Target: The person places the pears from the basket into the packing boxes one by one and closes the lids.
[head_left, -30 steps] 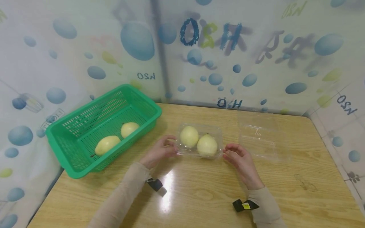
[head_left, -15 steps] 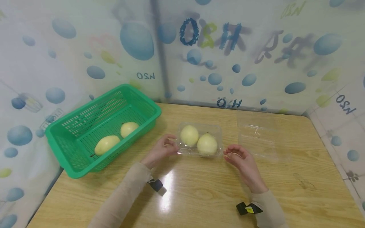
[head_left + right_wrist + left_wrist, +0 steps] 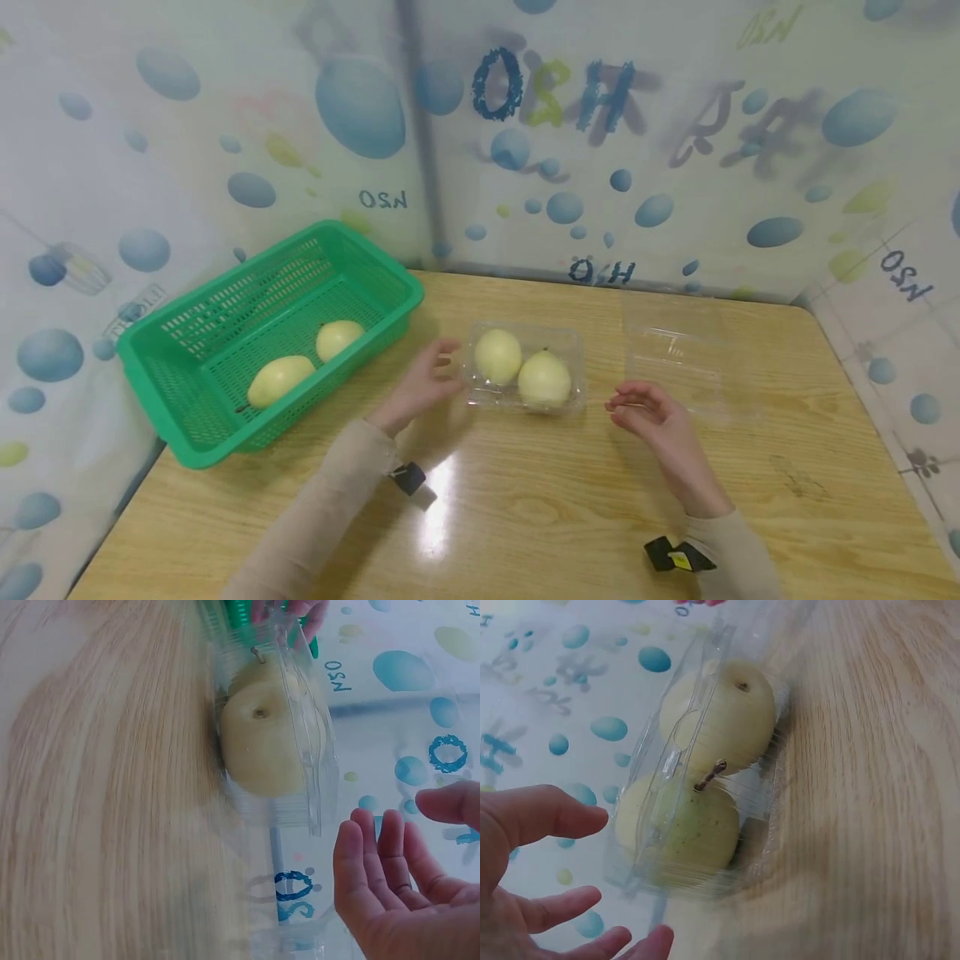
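A clear plastic clamshell box (image 3: 525, 337) stands on the table in the head view, its lid down. Two pale yellow pears lie in it, a left pear (image 3: 497, 356) and a right pear (image 3: 544, 380). Just off the box's left end is my left hand (image 3: 423, 385), fingers spread and apart from the plastic in the left wrist view. My right hand (image 3: 660, 429) hovers to the right of the box, its fingers (image 3: 367, 862) loosely bent with nothing in them. Both pears also show through the plastic in the two wrist views.
A green plastic basket (image 3: 352, 392) stands at the left with two more pears, a front pear (image 3: 281, 381) and a rear pear (image 3: 339, 340). Another clear plastic box (image 3: 675, 367), without fruit, lies open at the right. A patterned sheet (image 3: 480, 167) hangs behind the wooden table (image 3: 540, 517).
Both hands have drawn away from the ends of the box, the left slightly leftward with fingers spreading, the right toward the right and nearer. The box and pears stay put.
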`<state>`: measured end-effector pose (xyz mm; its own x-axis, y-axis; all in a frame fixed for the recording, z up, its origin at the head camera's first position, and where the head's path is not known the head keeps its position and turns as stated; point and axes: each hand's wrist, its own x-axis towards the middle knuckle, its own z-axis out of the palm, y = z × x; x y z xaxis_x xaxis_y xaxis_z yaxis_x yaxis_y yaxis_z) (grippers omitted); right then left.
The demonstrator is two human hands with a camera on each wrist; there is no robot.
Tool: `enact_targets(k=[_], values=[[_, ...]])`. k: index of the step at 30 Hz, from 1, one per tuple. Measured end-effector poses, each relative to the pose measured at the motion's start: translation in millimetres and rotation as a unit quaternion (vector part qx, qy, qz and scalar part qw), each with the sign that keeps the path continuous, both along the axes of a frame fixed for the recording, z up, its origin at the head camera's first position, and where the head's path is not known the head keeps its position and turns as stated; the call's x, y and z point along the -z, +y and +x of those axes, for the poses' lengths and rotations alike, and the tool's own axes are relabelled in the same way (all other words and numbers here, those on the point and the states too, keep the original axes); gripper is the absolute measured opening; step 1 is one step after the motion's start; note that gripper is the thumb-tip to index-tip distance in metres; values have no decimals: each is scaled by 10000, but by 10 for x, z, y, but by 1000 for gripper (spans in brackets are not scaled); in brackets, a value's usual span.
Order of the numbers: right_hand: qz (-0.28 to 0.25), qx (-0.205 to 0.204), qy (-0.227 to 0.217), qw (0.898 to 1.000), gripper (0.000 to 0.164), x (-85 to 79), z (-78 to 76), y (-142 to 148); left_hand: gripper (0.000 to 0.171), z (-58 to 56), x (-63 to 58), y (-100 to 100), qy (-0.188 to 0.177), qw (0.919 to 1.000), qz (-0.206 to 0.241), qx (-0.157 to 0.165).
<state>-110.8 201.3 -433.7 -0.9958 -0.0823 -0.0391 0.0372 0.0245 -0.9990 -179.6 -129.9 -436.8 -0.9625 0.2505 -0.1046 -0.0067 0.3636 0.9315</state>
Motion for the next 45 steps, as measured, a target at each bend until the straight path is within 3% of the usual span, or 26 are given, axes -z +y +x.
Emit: enact_targets(k=[3, 5, 9, 13, 15, 18, 23, 29, 37, 42, 45], values=[[189, 6, 196, 9996, 27, -34, 10, 34, 66, -5, -34, 55, 705, 9953, -637, 214], [435, 1, 353, 9984, 25, -58, 15, 60, 67, 0, -50, 106, 1218, 9862, -1051, 379], [1073, 13, 626, 9923, 27, -106, 30, 115, 66, -4, -44, 218, 2052, 9606, -1688, 817], [1611, 36, 783, 9838, 30, -165, 57, 185, 60, -36, -10, 299, 2793, 9243, -2201, 1388], [1845, 38, 874, 9789, 29, -200, 72, 233, 57, -36, -7, 325, 2980, 9093, -2416, 1615], [2219, 42, 1040, 9695, 28, -246, 87, 323, 58, -21, -23, 352, 3035, 8992, -2610, 1767], [2829, 96, 1307, 9501, 27, -308, 76, 501, 57, -4, -69, 388, 2939, 9008, -2701, 1711], [3690, 308, 1807, 9112, 25, -372, 58, 663, 54, -17, -104, 402, 2811, 9074, -2643, 1664], [4390, 225, 1919, 8775, 33, -433, 23, 790, 53, -64, -90, 410, 2818, 9095, -2639, 1540], [4685, 155, 1918, 8623, 35, -425, -4, 875, 53, -114, -98, 432, 2739, 9137, -2627, 1449], [4735, 116, 1860, 8608, 37, -398, -20, 935, 54, -152, -111, 444, 2556, 9192, -2655, 1385]])
